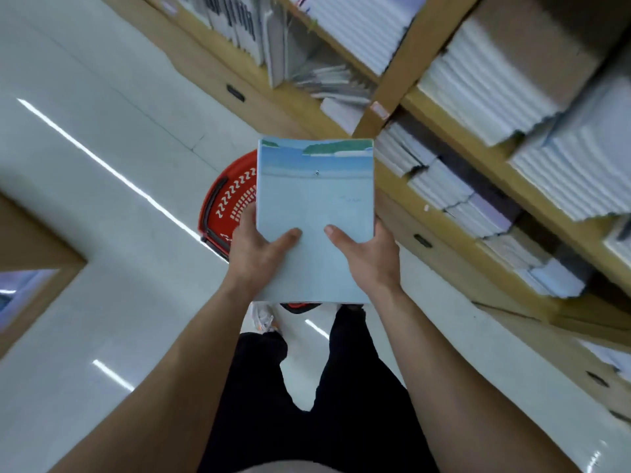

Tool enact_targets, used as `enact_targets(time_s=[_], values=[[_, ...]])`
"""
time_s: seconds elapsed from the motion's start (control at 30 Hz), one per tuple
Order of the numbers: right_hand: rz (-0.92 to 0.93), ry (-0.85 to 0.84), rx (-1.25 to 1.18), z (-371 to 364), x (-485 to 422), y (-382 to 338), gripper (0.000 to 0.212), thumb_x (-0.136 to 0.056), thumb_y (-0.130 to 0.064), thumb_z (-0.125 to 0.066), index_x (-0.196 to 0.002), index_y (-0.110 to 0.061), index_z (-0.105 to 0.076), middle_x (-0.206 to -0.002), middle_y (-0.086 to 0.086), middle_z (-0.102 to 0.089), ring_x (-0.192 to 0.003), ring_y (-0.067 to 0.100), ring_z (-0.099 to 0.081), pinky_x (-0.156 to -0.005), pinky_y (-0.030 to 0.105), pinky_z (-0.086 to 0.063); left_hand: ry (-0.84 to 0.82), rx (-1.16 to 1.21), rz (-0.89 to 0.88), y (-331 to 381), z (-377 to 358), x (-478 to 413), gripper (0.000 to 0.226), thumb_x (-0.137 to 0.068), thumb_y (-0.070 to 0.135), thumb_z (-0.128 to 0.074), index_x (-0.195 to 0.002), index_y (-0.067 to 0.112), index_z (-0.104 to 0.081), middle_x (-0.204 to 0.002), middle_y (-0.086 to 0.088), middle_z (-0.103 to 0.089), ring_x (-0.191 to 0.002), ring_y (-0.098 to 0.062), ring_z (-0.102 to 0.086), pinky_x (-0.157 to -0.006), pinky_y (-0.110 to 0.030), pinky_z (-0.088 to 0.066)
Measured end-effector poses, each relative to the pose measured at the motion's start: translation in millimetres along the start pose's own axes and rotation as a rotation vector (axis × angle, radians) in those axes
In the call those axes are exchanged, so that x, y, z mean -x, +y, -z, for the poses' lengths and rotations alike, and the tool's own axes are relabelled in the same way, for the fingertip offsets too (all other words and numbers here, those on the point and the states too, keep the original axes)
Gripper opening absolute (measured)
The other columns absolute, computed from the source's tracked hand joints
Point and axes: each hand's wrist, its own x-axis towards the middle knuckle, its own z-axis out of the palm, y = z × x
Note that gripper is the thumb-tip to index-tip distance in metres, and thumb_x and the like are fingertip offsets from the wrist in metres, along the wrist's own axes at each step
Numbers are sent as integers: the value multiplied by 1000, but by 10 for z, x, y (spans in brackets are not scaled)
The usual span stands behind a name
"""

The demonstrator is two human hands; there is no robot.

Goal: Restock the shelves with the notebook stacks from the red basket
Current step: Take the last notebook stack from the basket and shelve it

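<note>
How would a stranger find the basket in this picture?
Start at the wooden shelves on the right. On the pale floor beside them, partly behind the held notebook stack, stands the basket. It alone is red, with a black handle.

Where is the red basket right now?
In the head view, the red basket sits on the floor at centre, mostly hidden behind the blue notebook stack the person holds, left of the wooden shelves.

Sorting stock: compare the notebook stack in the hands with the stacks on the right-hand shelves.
The held stack shows a pale blue seaside cover face-on; the shelved stacks show mostly white edges. The held stack is gripped by the left hand and right hand above the red basket; the shelved stacks lie on wooden shelves. Both are stacked notebooks.
</note>
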Motion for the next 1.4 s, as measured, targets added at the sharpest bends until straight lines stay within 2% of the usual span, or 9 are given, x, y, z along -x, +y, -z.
enact_targets(time_s=[0.07,0.2,0.37,0.67,0.8,0.87,0.93,1.27,1.4], values=[[-7,58,-31,235,289,-81,58,-67,-60,-81,-116,-33,-65,-102,-20,-73,-91,-2,-69,-82,28,-57,-95,-37,-62,225,7,206,65,-77,45,-79,-135,37,-49,-122,13,-69,-103,-9,-70,-90,-40,-60],[-31,173,-105,718,829,-113,51,-72,-54,-82,-114,-30,-68,-103,-18,-74,-93,-2,-69,-81,23,-56,-227,-99,-172,648,-92,673,59,-81,43,-79,-132,38,-49,-121,11,-67,-103,-4,-68,-87,-32,-57],[-27,294,-156,1349,1300,102,55,-71,-57,-82,-117,-31,-68,-106,-20,-73,-97,-2,-68,-87,25,-55,-329,-213,-272,868,-519,1110,75,-68,68,-75,-134,46,-47,-125,0,-64,-114,-24,-63,-96,-49,-55],[-59,442,-223,2786,1976,1066,65,-67,-68,-77,-117,-27,-67,-107,-15,-74,-95,4,-70,-83,28,-58,-492,-183,-349,1086,-1945,2281,60,-81,30,-85,-133,23,-56,-108,9,-73,-94,-5,-72,-78,-26,-60],[-92,498,-257,3475,2277,1602,57,-70,-65,-78,-114,-31,-66,-99,-17,-72,-88,3,-69,-67,18,-52,-554,-178,-344,1019,-2710,2772,60,-76,30,-87,-129,20,-59,-111,4,-75,-96,-12,-74,-83,-40,-62],[-114,528,-263,3781,2405,1852,60,-71,-64,-77,-118,-29,-66,-101,-15,-72,-88,5,-69,-64,17,-49,-591,-186,-362,1013,-3069,2995,55,-79,24,-86,-127,20,-61,-111,3,-76,-94,-10,-74,-80,-34,-61],[-146,561,-266,4068,2522,2072,59,-73,-62,-78,-119,-27,-67,-100,-13,-71,-89,8,-68,-66,19,-49,-639,-188,-381,1016,-3386,3221,50,-83,16,-83,-128,20,-61,-110,3,-76,-91,-6,-74,-73,-25,-60],[-202,679,-303,5081,2673,2726,50,-74,-57,-80,-116,-31,-71,-106,-8,-75,-89,8,-67,-77,25,-52,-769,-255,-420,1052,-4636,3666,53,-83,25,-83,-130,27,-60,-112,12,-75,-96,-5,-73,-83,-32,-60],[-174,680,-302,5422,2486,2783,50,-75,-55,-80,-117,-32,-70,-110,-10,-75,-97,10,-69,-85,30,-57,-759,-264,-437,1177,-5014,3625,47,-85,19,-81,-124,24,-58,-106,12,-73,-83,8,-70,-71,-15,-55]])
